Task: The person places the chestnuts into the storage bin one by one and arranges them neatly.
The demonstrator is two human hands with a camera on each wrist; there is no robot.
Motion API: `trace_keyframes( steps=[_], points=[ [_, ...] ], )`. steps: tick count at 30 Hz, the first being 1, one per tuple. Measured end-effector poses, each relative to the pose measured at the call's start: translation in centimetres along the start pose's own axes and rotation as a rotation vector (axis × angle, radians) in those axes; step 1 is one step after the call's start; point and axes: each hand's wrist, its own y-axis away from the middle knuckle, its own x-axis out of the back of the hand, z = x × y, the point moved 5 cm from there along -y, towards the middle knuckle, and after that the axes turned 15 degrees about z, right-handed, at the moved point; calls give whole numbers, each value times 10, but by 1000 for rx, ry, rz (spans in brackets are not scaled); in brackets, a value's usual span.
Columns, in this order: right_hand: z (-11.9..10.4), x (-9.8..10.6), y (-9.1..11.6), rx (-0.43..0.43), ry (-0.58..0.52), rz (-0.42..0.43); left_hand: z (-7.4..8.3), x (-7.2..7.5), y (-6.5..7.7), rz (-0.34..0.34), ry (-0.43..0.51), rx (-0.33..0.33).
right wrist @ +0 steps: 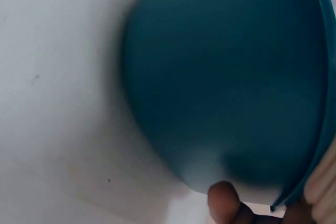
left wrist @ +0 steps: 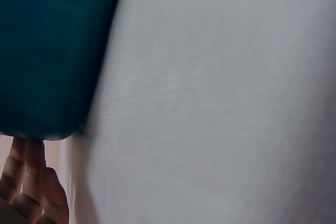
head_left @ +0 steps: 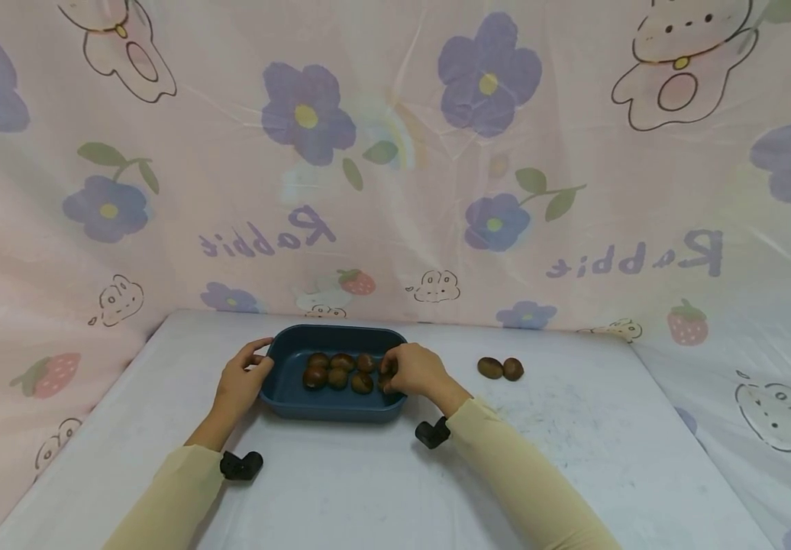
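Observation:
Several brown chestnuts (head_left: 337, 377) lie in a dark blue rectangular tray (head_left: 330, 413) on the white table. At the tray's left end, my left hand (head_left: 238, 380) touches the outer wall; in the left wrist view its fingers (left wrist: 32, 169) reach that end from outside. My right hand (head_left: 418, 370) reaches over the right end, its fingertips down inside around a chestnut (head_left: 385, 383) that they mostly hide. Seen from the right wrist, one fingertip (right wrist: 223, 203) of this hand shows beside the tray's outer wall (right wrist: 220, 82). The chestnuts are out of sight in both wrist views.
Two more chestnuts (head_left: 501, 368) lie side by side on the table, right of the tray. A pale pink cloth (head_left: 395, 191) printed with flowers and rabbits hangs behind the table. Small black wrist cameras (head_left: 240, 465) sit by both cuffs.

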Motion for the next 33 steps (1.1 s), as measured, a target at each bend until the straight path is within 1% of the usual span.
trace_keyframes(
  steps=[8,16,25,33],
  points=[
    [-2,1,0,-10,12,-4,0,1,-2,-4,2,-2],
    [-1,1,2,-6,-6,7,4,2,0,-13,-4,4],
    [-1,4,6,60,-68,40,3,2,1,-12,-3,7],
    [1,22,13,84,-155,90,4,2,2,-13,2,5]
  ],
)
